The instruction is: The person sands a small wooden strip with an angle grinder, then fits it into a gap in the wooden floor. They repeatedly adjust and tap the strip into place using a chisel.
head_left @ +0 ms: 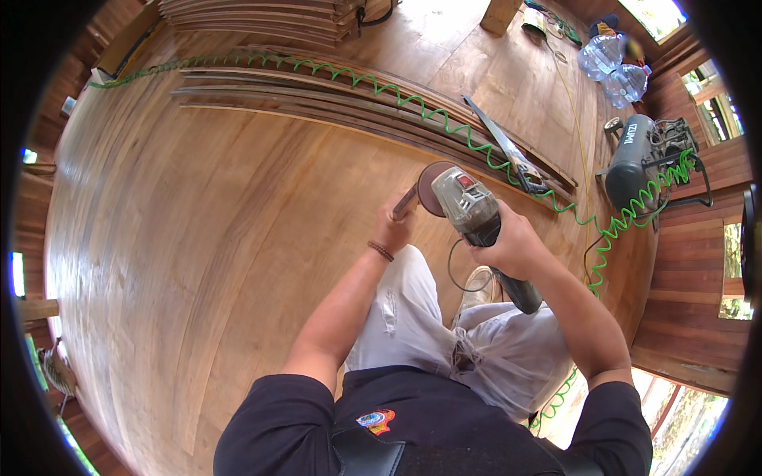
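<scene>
My right hand (514, 240) is wrapped round the body of an angle grinder (467, 203), grey at its head with a red patch and dark along its handle. A round brown sanding disc (429, 190) is fitted at its front. My left hand (391, 230) grips a small flat piece of wood (406, 201), its upper end at the left side of the disc. Whether wood and disc touch, or whether the disc spins, I cannot tell. Both hands are above the wooden floor (238, 238), in front of my bent knees. A thin dark cord (451, 270) loops below the grinder.
Long planks (317, 101) lie across the floor ahead, with a handsaw (502, 143) over their right end. A green coiled hose (432, 113) runs across them to an air compressor (633, 163) at right. Clear plastic bottles (625, 83) stand beyond; stacked boards (254, 17) lie far left.
</scene>
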{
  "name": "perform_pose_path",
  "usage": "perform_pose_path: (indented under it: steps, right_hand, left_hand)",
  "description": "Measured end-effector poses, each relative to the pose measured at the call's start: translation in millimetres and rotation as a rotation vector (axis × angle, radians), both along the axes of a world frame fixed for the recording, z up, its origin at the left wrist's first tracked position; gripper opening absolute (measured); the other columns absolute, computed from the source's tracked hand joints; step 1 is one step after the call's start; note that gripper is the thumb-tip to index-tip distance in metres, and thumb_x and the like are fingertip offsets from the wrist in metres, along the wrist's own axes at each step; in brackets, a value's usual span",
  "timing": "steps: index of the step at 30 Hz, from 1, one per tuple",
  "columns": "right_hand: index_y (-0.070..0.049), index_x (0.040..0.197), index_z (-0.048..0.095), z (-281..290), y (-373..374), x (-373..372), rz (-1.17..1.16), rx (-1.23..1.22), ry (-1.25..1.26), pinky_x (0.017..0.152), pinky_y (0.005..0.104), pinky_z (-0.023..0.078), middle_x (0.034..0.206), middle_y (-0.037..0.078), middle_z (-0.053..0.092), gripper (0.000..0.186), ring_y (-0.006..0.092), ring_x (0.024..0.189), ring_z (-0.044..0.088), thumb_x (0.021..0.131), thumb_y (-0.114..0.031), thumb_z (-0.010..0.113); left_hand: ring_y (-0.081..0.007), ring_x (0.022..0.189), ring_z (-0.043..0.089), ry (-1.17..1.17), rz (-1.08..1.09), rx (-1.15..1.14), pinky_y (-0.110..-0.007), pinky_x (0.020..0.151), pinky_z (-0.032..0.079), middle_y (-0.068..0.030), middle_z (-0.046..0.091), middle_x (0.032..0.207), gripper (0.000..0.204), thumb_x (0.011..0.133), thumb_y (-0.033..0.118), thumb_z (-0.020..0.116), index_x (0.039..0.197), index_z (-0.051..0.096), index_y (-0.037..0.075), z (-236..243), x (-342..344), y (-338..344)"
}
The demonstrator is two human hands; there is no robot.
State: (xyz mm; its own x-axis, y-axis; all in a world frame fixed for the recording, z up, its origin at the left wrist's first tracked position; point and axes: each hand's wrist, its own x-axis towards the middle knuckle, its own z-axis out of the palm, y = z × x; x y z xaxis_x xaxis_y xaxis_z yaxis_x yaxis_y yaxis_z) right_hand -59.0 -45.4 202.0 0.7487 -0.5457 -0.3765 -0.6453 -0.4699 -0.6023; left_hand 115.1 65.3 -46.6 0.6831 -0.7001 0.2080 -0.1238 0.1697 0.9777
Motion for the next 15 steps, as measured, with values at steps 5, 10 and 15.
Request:
perform_pose_path:
  steps: [5,10,15]
  right_hand:
    - [0.0,0.131,0.06,1,12,-1,0.048,0.033,0.029,0.094,0.0393,0.056,0.108,0.019,0.076,0.07,0.0309,0.1,0.075,0.072,-0.024,0.086]
    - [0.004,0.126,0.057,-5,7,1,0.058,0.019,0.045,0.092,0.0447,0.056,0.109,0.027,0.073,0.07,0.0414,0.105,0.073,0.07,-0.028,0.084]
    - [0.003,0.126,0.058,0,-6,2,-0.011,-0.019,0.012,0.092,0.0436,0.056,0.108,0.025,0.073,0.069,0.0392,0.104,0.073,0.071,-0.028,0.084]
  left_hand:
    - [-0.0266,0.102,0.074,0.013,-0.056,-0.009,-0.034,0.087,0.057,-0.0154,0.076,0.109,0.026,0.093,-0.005,0.06,0.115,0.073,0.001,4,2,3]
    - [-0.0228,0.097,0.072,-0.021,-0.08,0.021,-0.033,0.086,0.056,-0.0128,0.077,0.107,0.025,0.091,-0.006,0.061,0.112,0.073,0.001,2,2,3]
    - [-0.0158,0.1,0.071,0.053,-0.027,-0.019,-0.031,0.086,0.056,-0.0062,0.077,0.105,0.029,0.09,-0.003,0.064,0.117,0.073,0.001,7,-1,-2]
